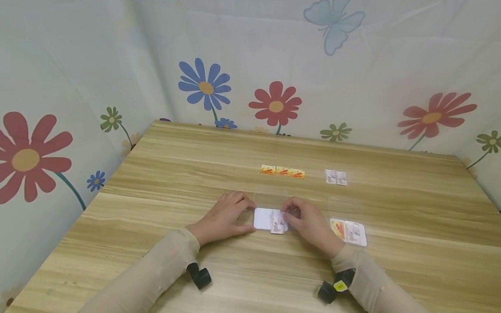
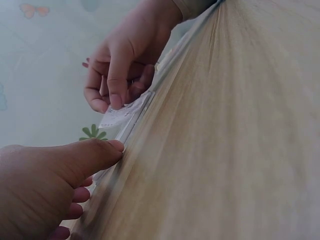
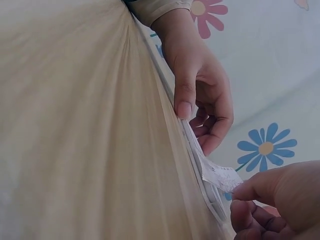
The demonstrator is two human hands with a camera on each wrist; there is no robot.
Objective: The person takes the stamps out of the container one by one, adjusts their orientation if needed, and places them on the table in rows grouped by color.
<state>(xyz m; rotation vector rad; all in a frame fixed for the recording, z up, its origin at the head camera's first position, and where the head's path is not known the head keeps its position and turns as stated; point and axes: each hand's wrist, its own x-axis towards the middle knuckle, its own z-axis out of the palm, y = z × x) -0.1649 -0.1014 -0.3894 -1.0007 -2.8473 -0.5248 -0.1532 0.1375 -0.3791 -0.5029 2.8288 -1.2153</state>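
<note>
A flat white case [image 1: 262, 219] with a clear flap folded out behind it lies on the table in front of me. My left hand [image 1: 227, 217] holds its left edge between thumb and fingers. A small pale stamp [image 1: 277, 222] with a grey-purple print is pinched at its right side by my right hand [image 1: 310, 223]. In the right wrist view the stamp [image 3: 220, 176] slopes over the case, and its edge looks perforated. Just right of that hand lies a second case [image 1: 362, 235], holding an orange stamp [image 1: 338, 228] and a pale stamp [image 1: 353, 232] side by side.
Farther back on the wooden table [image 1: 191, 158], several orange stamps [image 1: 283, 171] lie in a row. Two pale stamps [image 1: 336, 177] lie to their right. A flower-printed curtain [image 1: 239, 42] stands behind the table and along its left side.
</note>
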